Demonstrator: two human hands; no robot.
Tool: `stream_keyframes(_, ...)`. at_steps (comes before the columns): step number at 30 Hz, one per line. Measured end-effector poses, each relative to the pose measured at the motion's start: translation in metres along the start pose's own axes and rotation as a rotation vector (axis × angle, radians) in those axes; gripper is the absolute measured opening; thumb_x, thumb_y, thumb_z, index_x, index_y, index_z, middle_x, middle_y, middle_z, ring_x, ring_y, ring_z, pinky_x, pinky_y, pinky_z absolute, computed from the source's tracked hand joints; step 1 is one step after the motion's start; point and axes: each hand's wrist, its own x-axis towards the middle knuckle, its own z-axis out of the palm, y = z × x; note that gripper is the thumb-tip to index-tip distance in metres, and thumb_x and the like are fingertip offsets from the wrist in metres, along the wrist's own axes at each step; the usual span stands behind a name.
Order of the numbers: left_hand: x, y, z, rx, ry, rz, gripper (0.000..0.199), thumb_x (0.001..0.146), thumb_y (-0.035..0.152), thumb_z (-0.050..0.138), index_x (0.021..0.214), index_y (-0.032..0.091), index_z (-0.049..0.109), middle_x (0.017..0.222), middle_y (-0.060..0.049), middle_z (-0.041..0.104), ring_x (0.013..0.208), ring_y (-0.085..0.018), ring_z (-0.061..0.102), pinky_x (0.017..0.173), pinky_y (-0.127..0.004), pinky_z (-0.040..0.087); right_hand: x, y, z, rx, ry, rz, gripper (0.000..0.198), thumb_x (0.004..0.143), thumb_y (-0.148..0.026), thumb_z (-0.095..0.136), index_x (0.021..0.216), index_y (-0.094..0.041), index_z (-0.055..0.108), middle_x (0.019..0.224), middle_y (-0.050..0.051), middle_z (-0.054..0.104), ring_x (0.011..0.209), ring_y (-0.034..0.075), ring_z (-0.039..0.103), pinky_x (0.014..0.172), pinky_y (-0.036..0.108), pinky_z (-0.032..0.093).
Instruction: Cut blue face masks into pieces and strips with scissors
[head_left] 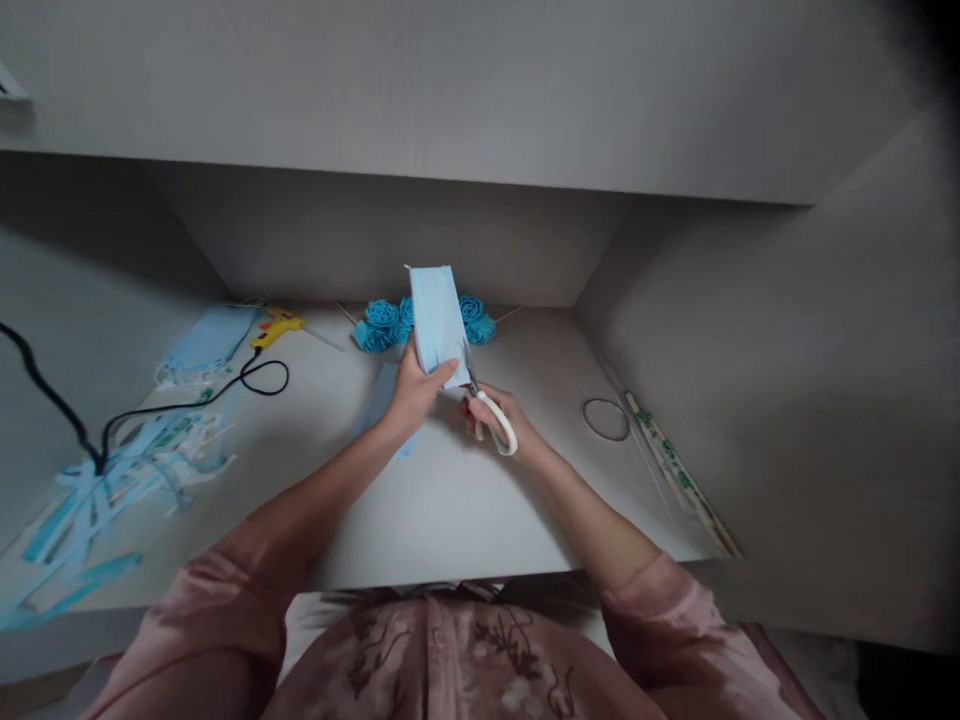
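Observation:
My left hand (pixel 418 388) grips a light blue face mask (pixel 439 315) near its lower end, thumb across the front, and holds it upright above the desk. In my right hand (pixel 504 412) is a pair of scissors (pixel 501 425) with white handles. Their blades lie along the right edge of the mask, close to its lower corner; how far apart the blades are is hard to make out. Below my left wrist another light blue piece (pixel 381 395) lies on the desk, partly covered by the arm. Blue rolled flowers (pixel 382 315) sit behind the mask, which hides some of them.
A yellow glue gun (pixel 277 325) with a black cord lies at the back left, beside stacked blue masks (pixel 214 338). Cut blue strips (pixel 97 515) spread over the left side. Thin sticks (pixel 679 470) and a ring of wire (pixel 606 420) lie right. An upper cabinet (pixel 420 90) overhangs the desk.

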Motion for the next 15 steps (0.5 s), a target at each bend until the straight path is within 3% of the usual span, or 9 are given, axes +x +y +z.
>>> stream_keyframes(10, -0.001, 0.001, 0.001, 0.034, 0.040, -0.024, 0.063, 0.063, 0.021, 0.077, 0.121, 0.022, 0.053, 0.118, -0.007, 0.061, 0.115, -0.027, 0.056, 0.102, -0.045, 0.044, 0.002, 0.011, -0.006, -0.047, -0.006, 0.000, 0.058, 0.068, -0.075, 0.061, 0.086, -0.020, 0.055, 0.078, 0.004, 0.058, 0.061, 0.014, 0.052, 0.052, 0.027, 0.041)
stream_keyframes(15, -0.003, 0.007, 0.004, 0.005, 0.047, -0.025, 0.061, 0.062, 0.018, 0.077, 0.118, 0.020, 0.054, 0.113, -0.006, 0.062, 0.108, -0.025, 0.059, 0.098, -0.041, 0.047, 0.001, 0.009, -0.005, -0.041, -0.013, -0.035, 0.056, 0.071, -0.073, 0.061, 0.086, -0.019, 0.055, 0.079, 0.003, 0.057, 0.062, 0.013, 0.052, 0.052, 0.025, 0.041)
